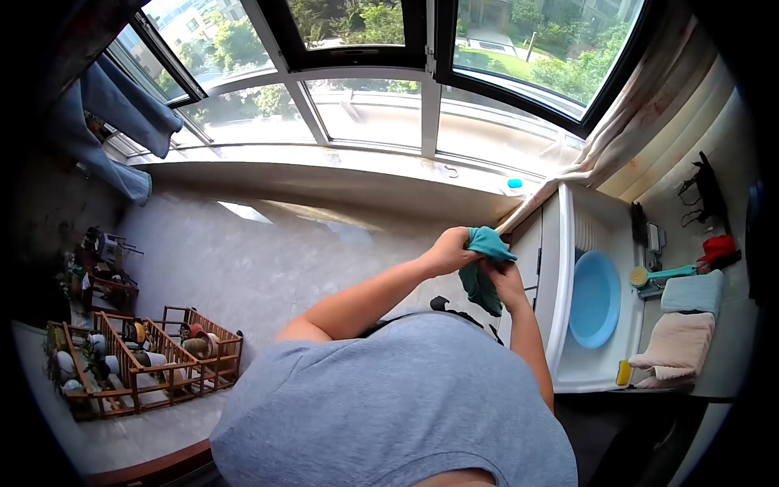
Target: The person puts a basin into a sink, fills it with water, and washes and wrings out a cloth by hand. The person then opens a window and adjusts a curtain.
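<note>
A bunched teal cloth (485,294) is held in front of my body, left of the sink. My left hand (451,251) is closed on its upper part, with the thumb side toward the folds. My right hand (506,282) grips the same cloth lower and to the right, fingers partly hidden by it. The cloth's loose end hangs down between the two hands. Beside them, a white sink (560,325) holds a blue basin (596,299).
Right of the sink are a faucet (654,273), folded towels (680,341) and a yellow sponge (623,372). A wooden rack (170,381) with several pots stands on the floor at left. Windows (365,114) and a ledge (389,160) run along the front.
</note>
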A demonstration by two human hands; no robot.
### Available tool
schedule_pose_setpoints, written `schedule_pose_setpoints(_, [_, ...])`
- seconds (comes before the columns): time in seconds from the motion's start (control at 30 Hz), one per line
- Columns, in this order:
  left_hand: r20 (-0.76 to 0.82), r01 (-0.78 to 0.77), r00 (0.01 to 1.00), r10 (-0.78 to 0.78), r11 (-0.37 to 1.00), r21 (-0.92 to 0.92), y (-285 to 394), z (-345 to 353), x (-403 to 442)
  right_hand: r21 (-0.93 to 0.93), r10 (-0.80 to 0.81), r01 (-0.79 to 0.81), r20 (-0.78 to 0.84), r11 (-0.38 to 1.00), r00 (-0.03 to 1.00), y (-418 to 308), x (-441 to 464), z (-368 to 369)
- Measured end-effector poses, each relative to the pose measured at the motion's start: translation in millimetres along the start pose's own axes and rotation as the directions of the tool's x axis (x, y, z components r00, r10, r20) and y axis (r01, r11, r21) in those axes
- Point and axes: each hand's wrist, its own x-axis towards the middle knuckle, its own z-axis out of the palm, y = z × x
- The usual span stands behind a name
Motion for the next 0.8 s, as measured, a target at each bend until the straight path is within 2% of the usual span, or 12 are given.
schedule_pose_setpoints(0.17, [-0.007,0.005,1.0,-0.009,0.893,-0.45,-12,-79,-51,0.285,-0.212,0.238,-0.119,0.929,0.97,-10,34,35])
schedule_pose_setpoints(0.3, [-0.186,-0.078,0.982,-0.044,0.797,-0.599,-41,-154,-99,0.715,-0.193,0.167,-0.046,0.679,0.98,-63,45,68])
schedule_pose_setpoints(0.37, [-0.278,-0.049,0.952,-0.125,0.837,-0.545,-57,-192,-128,0.715,-0.212,0.13,0.027,0.687,0.977,-69,55,78])
schedule_pose_setpoints(0.43, [-0.215,0.192,0.952,-0.216,0.973,-0.13,-54,-223,-160,0.709,-0.18,0.06,0.096,0.703,0.979,-85,59,101])
schedule_pose_setpoints(0.47, [-0.208,0.131,0.975,-0.076,0.955,0.267,-83,-230,-165,0.698,-0.189,0.065,0.102,0.713,0.977,-82,67,114])
schedule_pose_setpoints(0.5, [-0.071,0.216,0.976,-0.204,0.933,0.286,-85,-232,-171,0.689,-0.147,-0.003,0.158,0.725,0.976,-92,68,136])
schedule_pose_setpoints(0.53, [-0.042,0.16,0.986,-0.162,0.84,0.519,-87,-226,-173,0.611,-0.146,-0.035,0.244,0.791,0.959,-95,73,156])
schedule_pose_setpoints(0.57, [0.045,0.059,0.994,-0.095,0.857,0.513,-94,-218,-172,0.525,-0.137,-0.058,0.325,0.849,0.936,-95,76,174])
schedule_pose_setpoints(0.6, [0.125,-0.125,0.989,0.086,0.928,0.351,-118,-206,-163,0.369,-0.08,-0.083,0.406,0.926,0.911,-97,80,197])
schedule_pose_setpoints(0.63, [0.249,-0.134,0.961,0.123,0.991,0.028,-97,-202,-170,0.201,-0.012,-0.093,0.469,0.975,0.883,-100,85,218])
schedule_pose_setpoints(0.7, [0.168,0.085,0.984,-0.066,0.991,-0.108,-83,-201,-179,-0.211,-0.206,0.378,0.558,0.902,0.804,-110,89,253])
schedule_pose_setpoints(0.8, [-0.291,-0.131,0.955,0.063,0.967,-0.221,-107,-217,-191,-0.258,-0.314,0.405,0.331,0.877,0.89,-109,107,268])
